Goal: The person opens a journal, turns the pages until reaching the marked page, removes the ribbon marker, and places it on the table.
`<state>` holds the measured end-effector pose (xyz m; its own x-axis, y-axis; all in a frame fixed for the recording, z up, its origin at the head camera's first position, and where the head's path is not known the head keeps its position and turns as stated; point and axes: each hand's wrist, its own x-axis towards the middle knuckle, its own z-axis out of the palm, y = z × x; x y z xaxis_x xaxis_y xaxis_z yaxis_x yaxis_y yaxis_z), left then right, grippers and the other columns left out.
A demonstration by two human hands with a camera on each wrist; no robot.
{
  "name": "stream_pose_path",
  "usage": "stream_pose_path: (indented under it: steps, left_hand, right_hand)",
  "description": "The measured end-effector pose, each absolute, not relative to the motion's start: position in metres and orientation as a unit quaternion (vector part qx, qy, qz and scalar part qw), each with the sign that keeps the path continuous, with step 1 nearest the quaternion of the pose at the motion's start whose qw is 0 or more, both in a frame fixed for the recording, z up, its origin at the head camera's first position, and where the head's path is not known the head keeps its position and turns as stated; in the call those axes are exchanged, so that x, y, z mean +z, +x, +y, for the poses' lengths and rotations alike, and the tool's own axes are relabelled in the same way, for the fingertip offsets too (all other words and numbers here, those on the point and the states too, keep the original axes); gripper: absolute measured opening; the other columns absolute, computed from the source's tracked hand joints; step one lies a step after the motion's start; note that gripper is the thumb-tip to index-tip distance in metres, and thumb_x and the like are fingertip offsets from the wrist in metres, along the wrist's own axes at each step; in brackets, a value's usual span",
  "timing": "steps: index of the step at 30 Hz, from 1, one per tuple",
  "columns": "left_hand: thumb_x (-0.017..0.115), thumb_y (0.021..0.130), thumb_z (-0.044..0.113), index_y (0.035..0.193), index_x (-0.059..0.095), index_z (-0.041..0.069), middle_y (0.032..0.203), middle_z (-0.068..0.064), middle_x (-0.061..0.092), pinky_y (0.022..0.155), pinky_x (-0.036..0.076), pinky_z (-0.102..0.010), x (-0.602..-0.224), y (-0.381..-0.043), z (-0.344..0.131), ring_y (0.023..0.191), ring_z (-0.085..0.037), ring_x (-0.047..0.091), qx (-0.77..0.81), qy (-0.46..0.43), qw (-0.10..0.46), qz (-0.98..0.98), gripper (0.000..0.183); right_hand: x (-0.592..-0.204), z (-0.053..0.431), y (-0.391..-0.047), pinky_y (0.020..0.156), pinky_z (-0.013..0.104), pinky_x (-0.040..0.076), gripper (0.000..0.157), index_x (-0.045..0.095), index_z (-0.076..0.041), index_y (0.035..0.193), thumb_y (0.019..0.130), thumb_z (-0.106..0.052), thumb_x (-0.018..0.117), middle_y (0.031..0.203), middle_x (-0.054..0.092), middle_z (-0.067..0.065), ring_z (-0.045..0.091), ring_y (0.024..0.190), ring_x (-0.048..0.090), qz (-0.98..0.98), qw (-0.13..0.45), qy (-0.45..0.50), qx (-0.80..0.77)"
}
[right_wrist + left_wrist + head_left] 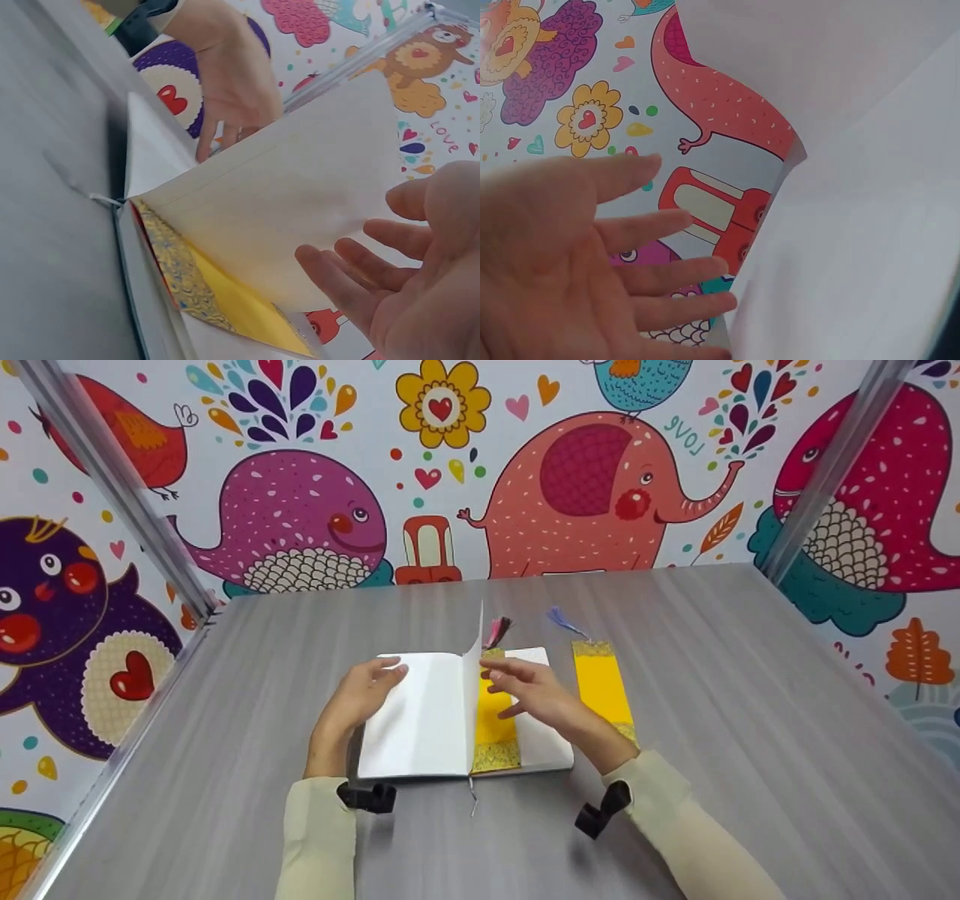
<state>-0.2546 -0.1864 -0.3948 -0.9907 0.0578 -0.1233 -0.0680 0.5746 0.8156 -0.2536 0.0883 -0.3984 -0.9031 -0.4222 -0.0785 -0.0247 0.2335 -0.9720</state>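
An open notebook (420, 720) with blank white pages lies on the grey table. One page (300, 180) stands upright near its middle. A yellow bookmark (495, 716) with patterned gold ends and a pink and dark tassel lies on the right-hand side, along the fold. My right hand (536, 690) hovers over that bookmark, fingers loosely spread beside the raised page; whether a fingertip touches the page is unclear. Over the left edge of the notebook is my left hand (360, 694), its fingers extended and holding nothing, as the left wrist view (630, 277) shows.
A second yellow bookmark (604, 682) with a blue tassel (564, 621) lies right of the notebook, partly under the right forearm. A thin ribbon (472, 796) sticks out from the notebook's near edge. Printed walls and metal posts (832, 465) enclose the table (225, 780).
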Motion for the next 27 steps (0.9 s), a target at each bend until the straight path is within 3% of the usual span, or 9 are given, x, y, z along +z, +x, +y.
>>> stream_pose_path:
  steps: [8,15,22,27]
  left_hand:
    - [0.041,0.106,0.047,0.159,0.024,0.005,0.164,-0.023,0.025,0.123,0.022,-0.057,-0.389,-0.253,-0.196,0.153,-0.041,0.023,0.494,-0.013,0.095,0.864,0.07]
    - [0.035,0.107,0.05,0.16,0.01,0.002,0.168,-0.021,0.014,0.126,0.014,-0.055,-0.379,-0.247,-0.199,0.156,-0.038,0.012,0.491,0.008,0.107,0.865,0.076]
    - [0.038,0.104,0.054,0.162,0.013,0.009,0.166,-0.022,0.018,0.123,0.018,-0.06,-0.365,-0.236,-0.191,0.154,-0.042,0.019,0.405,0.022,0.088,0.91,0.077]
    - [0.045,0.103,0.051,0.162,0.014,0.016,0.169,-0.02,0.01,0.123,0.01,-0.063,-0.367,-0.237,-0.182,0.156,-0.042,0.008,0.336,0.055,0.096,0.935,0.075]
  right_hand:
    - [-0.408,0.07,-0.24,0.11,0.051,0.047,0.046,0.052,-0.021,0.148,0.102,-0.024,0.058,0.15,0.052,0.009,0.031,0.136,0.052,0.861,0.109,-0.218,-0.447]
    - [-0.414,0.062,-0.236,0.119,0.049,0.037,0.051,0.047,-0.016,0.151,0.101,-0.021,0.059,0.155,0.044,0.014,0.031,0.143,0.043,0.883,0.11,-0.292,-0.35]
    - [-0.417,0.062,-0.235,0.124,0.056,0.023,0.049,0.052,-0.017,0.147,0.1,-0.029,0.061,0.158,0.042,0.011,0.037,0.153,0.026,0.912,0.127,-0.295,-0.254]
    - [-0.423,0.063,-0.235,0.124,0.06,0.018,0.046,0.056,-0.018,0.144,0.1,-0.031,0.061,0.156,0.045,0.012,0.04,0.154,0.022,0.92,0.124,-0.307,-0.208]
